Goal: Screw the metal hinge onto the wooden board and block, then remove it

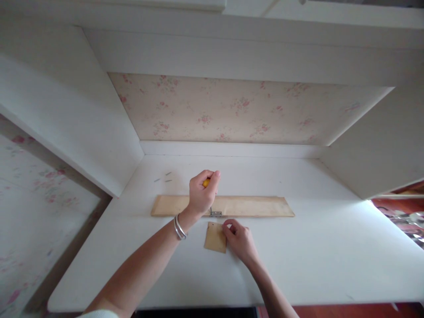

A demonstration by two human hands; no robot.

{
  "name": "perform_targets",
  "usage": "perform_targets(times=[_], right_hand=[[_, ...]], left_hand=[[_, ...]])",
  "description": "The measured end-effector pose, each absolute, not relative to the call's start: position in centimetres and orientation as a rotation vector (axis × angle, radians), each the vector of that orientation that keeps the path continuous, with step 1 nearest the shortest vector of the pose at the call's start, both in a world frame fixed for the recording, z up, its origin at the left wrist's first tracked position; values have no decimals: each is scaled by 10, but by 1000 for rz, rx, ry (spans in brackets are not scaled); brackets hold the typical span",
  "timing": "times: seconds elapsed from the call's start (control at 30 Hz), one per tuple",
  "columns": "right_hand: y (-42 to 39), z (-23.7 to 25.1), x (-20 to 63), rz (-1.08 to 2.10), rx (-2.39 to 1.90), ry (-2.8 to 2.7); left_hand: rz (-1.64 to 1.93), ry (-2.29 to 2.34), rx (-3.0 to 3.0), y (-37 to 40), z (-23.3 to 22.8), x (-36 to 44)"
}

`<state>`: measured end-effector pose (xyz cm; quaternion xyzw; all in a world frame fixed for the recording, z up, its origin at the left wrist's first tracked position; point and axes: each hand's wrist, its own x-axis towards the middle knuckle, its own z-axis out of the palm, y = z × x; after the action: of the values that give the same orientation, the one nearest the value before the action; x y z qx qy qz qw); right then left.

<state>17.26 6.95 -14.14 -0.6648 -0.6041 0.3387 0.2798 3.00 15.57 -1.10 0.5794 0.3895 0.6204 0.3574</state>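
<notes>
Hinge (216, 213): small, metal, lying at the near edge of the long wooden strip (232, 206), mid-desk, just above the small wooden square (215, 237).

Left hand (201, 194) fisted tight around a yellow-handled screwdriver (206, 182); shaft drops almost straight down onto the hinge. Bangles (179, 227) on that wrist. Right hand (239, 238) lies flat-ish on the desk (298, 247), fingertips (228, 226) pressing the square's right top corner; nothing pinched, just pressed down.

Judgement on doing the step well: keep the driver upright and loaded straight down so the tip stays seated; the right hand's pressure should hold the square tight against the hinge leaf so it does not creep as the screw turns.

Spare screws (163, 177), three or so, lie well apart at back left, near the cabinet side panel (99, 145).

Room: the alcove's side walls stand well clear of both elbows. Front desk edge is near the forearms. Floral back wall (232, 110) sits well behind the strip.
</notes>
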Motion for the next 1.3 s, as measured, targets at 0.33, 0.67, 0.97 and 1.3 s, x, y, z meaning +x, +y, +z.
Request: perform_targets(times=[0.33, 0.67, 0.97, 1.3], right_hand=[[64, -154, 169, 747, -1739, -1446], [60, -152, 167, 474, -1631, -1789], [60, -152, 167, 449, -1650, -1793], [56, -151, 161, 458, -1683, -1769]], left_hand=[[1484, 1069, 1716, 153, -6, 26], [1286, 1142, 1922, 143, -1, 14], [594, 863, 2628, 133, 33, -8], [-67, 1123, 2922, 170, 76, -5]])
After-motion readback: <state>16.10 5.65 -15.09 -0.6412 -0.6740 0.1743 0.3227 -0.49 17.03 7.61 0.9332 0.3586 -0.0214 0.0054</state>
